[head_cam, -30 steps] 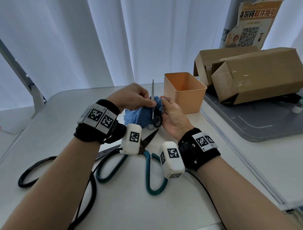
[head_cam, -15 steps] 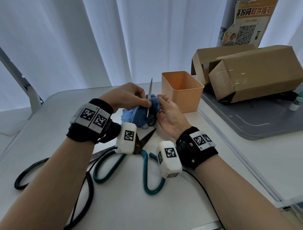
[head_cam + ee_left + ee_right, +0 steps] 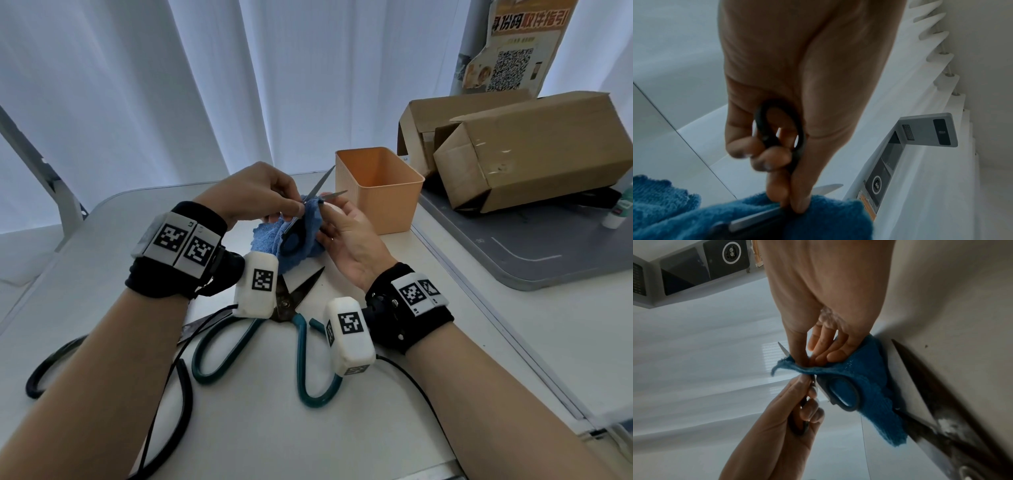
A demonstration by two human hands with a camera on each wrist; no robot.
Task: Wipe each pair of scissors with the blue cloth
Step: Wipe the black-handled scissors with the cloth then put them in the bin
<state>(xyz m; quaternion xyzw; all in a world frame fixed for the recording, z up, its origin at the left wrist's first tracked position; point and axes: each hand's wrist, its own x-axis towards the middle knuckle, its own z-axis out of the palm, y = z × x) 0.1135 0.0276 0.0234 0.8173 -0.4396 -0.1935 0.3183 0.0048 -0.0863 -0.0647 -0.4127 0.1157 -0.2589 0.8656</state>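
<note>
You're working above the middle of the tabletop [image 3: 462, 342], toward its far edge, both hands raised off the surface. Your left hand [image 3: 255, 195] is curling its fingers round one black handle loop of the small scissors [image 3: 308, 209]; the left wrist view is showing that loop [image 3: 780, 128] sitting against your palm with the fingertips [image 3: 766, 160] folded over it. The scissors are standing open, one blade pointing up and away toward the far edge, the other poking out rightward past your right fingers. The second loop is lying against the blue cloth [image 3: 294, 240].

Your right hand [image 3: 346, 236] is pinching the blue cloth round that rightward blade, thumb on one side and fingers on the other; in the right wrist view the cloth [image 3: 865, 378] is bunching under your fingers [image 3: 830, 350] with the blade tip peeking out beyond it. The rest of the cloth is hanging down below your hands, its lower end near the tabletop.

Beneath your wrists, the large teal-handled scissors [image 3: 301, 346] are lying flat, blades open and pointing away from you. To their left, near the left edge, black-handled scissors [image 3: 61, 363] are lying partly hidden under your forearm. An orange bin [image 3: 380, 192] is standing upright just right of your hands at the far edge. Cardboard boxes [image 3: 534, 150] are sitting on a grey tray [image 3: 513, 253] beyond the right edge.
</note>
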